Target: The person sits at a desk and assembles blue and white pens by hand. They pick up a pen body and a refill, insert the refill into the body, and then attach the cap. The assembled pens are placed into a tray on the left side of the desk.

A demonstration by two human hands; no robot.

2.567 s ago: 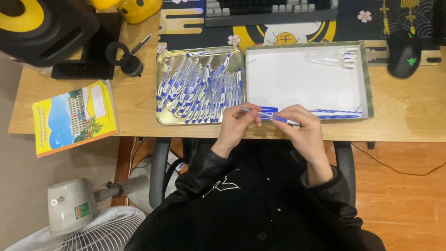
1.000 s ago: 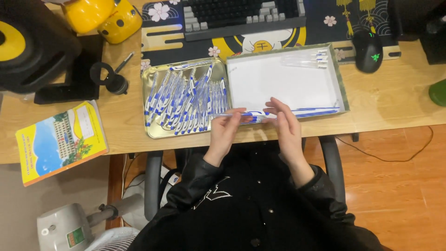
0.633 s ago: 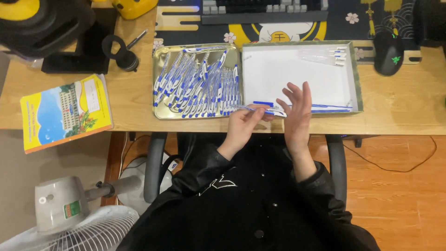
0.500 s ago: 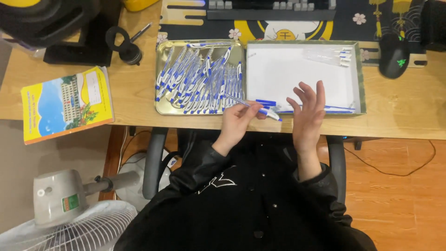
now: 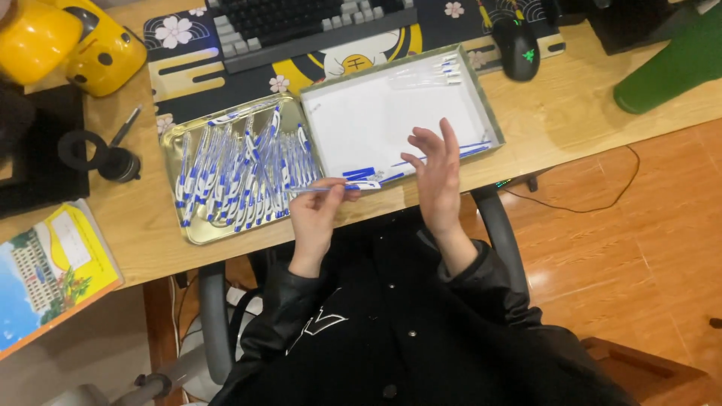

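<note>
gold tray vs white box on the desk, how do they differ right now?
The gold tray is shiny metal; the white box is matte white inside with a greenish rim. The gold tray is packed with blue-and-white pens; the white box holds only a few along its near and far edges. The gold tray lies by the left hand, the white box under the open right hand. Both are shallow, rectangular, side by side.

Blue-and-white pens (image 5: pixel 241 177) fill a gold tray (image 5: pixel 197 233) beside a white box (image 5: pixel 376 120).
</note>
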